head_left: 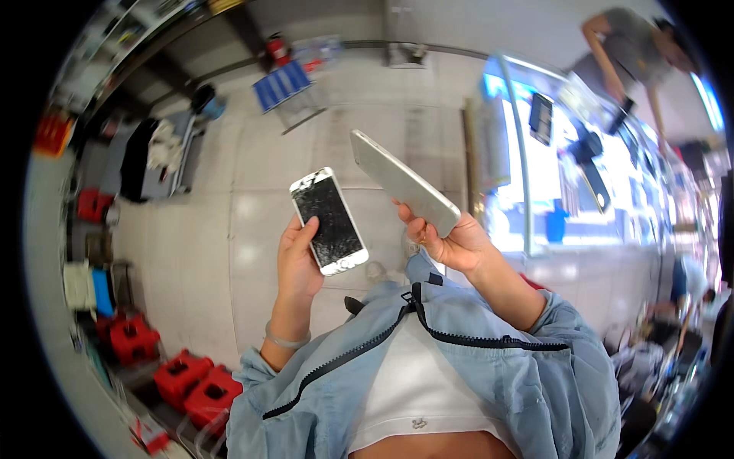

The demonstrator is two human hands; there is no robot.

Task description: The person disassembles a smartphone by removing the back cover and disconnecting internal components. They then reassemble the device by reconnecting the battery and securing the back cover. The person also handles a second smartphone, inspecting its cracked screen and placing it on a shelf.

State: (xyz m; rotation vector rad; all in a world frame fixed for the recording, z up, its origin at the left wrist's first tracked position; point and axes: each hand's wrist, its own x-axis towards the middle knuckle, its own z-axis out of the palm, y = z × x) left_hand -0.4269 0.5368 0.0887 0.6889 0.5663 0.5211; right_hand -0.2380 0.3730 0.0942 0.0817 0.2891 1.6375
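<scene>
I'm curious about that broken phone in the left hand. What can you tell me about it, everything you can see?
The cracked phone is a slim, white-framed slab with rounded corners and a dark glass screen, switched off and webbed all over with fine cracks. It faces up toward the camera, tilted with its top leaning away to the left. A white band runs along its lower end. The left hand has it in its grip at the lower left edge, thumb lying across the glass. Nothing else touches it; tiled floor lies below.

Both hands raised, left hand point(297, 260) curled in grip, right hand point(449, 241) fingers clasped, forearms angled upward
</scene>
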